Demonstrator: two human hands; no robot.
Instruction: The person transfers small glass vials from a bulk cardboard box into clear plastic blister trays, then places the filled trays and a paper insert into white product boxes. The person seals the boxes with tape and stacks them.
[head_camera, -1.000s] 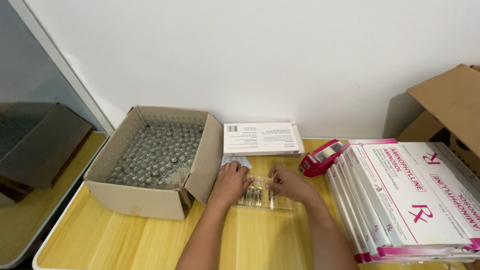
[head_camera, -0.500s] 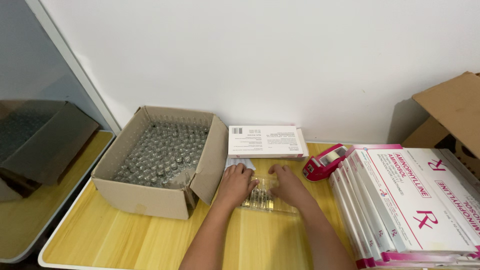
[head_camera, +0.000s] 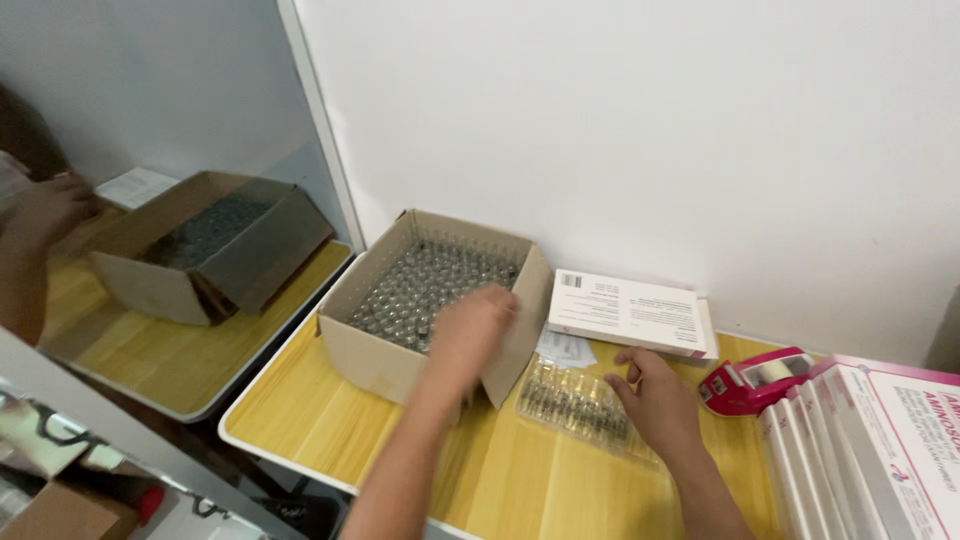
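My left hand (head_camera: 472, 330) is blurred and hovers over the right edge of an open cardboard box (head_camera: 385, 360) filled with several small glass vials (head_camera: 425, 285); its fingers look loosely curled and I see nothing in them. My right hand (head_camera: 655, 400) rests with fingers spread on a clear plastic blister tray (head_camera: 570, 405) of vials lying on the yellow wooden table (head_camera: 330, 430).
A white flat carton (head_camera: 630, 312) lies against the wall, with a folded leaflet (head_camera: 565, 348) in front of it. A red tape dispenser (head_camera: 752, 380) and a stack of white-and-pink cartons (head_camera: 880, 450) stand at right. A glass panel at left mirrors the box.
My left hand has left the blister tray and moved left over the box of vials. My right hand stays on the tray. The view has swung to the left.
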